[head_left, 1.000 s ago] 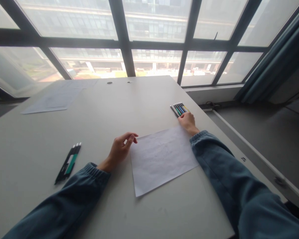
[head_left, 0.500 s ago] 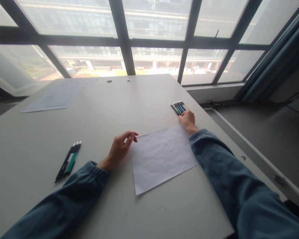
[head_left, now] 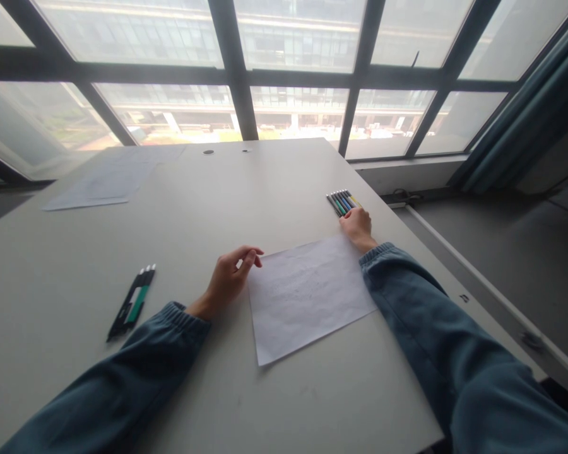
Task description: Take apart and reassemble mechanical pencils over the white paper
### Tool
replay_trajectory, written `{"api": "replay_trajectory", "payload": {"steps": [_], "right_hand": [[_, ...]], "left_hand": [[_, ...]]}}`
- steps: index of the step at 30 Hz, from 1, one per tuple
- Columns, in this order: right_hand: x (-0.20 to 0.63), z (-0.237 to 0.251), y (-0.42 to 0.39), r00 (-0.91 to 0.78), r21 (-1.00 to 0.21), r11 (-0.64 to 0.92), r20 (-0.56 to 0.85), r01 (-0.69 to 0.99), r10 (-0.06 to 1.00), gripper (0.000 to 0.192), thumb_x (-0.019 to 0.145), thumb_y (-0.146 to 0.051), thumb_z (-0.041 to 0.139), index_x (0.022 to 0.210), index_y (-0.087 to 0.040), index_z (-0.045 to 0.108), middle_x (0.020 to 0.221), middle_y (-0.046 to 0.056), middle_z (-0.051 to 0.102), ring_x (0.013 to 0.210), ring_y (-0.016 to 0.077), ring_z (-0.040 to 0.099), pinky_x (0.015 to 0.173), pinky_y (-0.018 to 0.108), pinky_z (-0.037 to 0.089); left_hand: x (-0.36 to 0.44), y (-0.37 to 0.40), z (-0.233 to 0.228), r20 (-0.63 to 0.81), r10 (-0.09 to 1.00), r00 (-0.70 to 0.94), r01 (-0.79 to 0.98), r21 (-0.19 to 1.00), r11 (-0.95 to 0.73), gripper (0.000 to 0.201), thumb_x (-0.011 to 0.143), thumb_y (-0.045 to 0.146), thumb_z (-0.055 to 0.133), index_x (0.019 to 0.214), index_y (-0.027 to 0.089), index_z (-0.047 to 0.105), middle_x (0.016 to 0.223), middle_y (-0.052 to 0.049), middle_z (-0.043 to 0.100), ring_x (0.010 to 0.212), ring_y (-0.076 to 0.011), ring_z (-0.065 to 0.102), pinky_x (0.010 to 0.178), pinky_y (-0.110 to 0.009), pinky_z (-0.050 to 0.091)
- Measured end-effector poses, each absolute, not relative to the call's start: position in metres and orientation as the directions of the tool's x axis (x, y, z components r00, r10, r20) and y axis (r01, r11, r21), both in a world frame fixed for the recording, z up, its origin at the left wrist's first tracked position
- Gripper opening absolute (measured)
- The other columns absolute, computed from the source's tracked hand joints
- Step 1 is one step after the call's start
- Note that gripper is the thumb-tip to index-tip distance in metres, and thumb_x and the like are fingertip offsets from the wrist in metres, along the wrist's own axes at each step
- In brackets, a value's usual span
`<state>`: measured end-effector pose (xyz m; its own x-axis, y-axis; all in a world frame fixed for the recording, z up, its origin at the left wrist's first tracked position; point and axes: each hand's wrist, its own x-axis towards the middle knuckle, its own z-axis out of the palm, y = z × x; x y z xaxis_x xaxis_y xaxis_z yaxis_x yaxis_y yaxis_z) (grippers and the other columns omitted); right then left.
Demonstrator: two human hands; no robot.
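A sheet of white paper (head_left: 312, 296) with faint marks lies in front of me on the white table (head_left: 246, 208). At its upper left corner is my left hand (head_left: 234, 271), fingers loosely bent and a little apart, with nothing visible in them. Beyond the sheet's upper right corner, my right hand (head_left: 357, 228) is closed at the near ends of a row of pens (head_left: 342, 200). These pens lie side by side, with dark, green, blue and yellow parts showing. My fingers cover their near ends, so the exact grip is hidden.
To the left lies a small group of black pens (head_left: 131, 302), one with a green section. More paper sheets (head_left: 106, 183) lie at the far left. Large windows (head_left: 293, 113) stand behind the table. The table's right edge runs close to my right arm, with a curtain (head_left: 515, 120) beyond.
The view has shifted slightly. Both hands keep nearly the same places, the left at the paper's corner and the right at the row of pens.
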<state>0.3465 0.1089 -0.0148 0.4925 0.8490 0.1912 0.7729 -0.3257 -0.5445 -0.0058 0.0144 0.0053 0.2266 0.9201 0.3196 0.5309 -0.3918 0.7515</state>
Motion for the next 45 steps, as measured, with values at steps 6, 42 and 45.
{"api": "replay_trajectory", "payload": {"steps": [6,42,45], "right_hand": [[0.3460,-0.0162,0.1089,0.479,-0.531,-0.311,0.212,0.789,0.852,0.017,0.081,-0.025,0.069,0.089,-0.014,0.079,0.095,0.018,0.077,0.097,0.0300,0.074,0.093,0.038,0.055],[0.3476,-0.0138,0.1030,0.419,-0.490,-0.264,0.239,0.831,0.876,0.017,0.087,-0.027,0.068,0.086,-0.013,0.077,0.094,0.017,0.077,0.096,0.0280,0.073,0.095,0.036,0.054],[0.3481,-0.0140,0.1025,0.415,-0.490,-0.261,0.237,0.832,0.879,0.017,0.087,-0.026,0.068,0.088,-0.013,0.077,0.094,0.017,0.077,0.095,0.0276,0.073,0.094,0.036,0.054]], "left_hand": [[-0.0057,0.0143,0.0044,0.333,0.915,0.230,0.527,0.747,-0.404,0.036,0.097,0.045,0.050,0.096,0.018,0.074,0.078,-0.003,0.074,0.073,-0.0169,0.065,0.062,-0.026,0.043],[-0.0036,0.0120,0.0074,0.335,0.905,0.263,0.529,0.734,-0.426,0.033,0.097,0.042,0.051,0.093,0.018,0.073,0.076,-0.002,0.074,0.069,-0.0160,0.063,0.066,-0.027,0.045],[-0.0041,0.0122,0.0064,0.334,0.906,0.262,0.520,0.741,-0.424,0.033,0.097,0.042,0.051,0.094,0.018,0.073,0.076,-0.002,0.073,0.069,-0.0160,0.064,0.064,-0.026,0.044]]}}
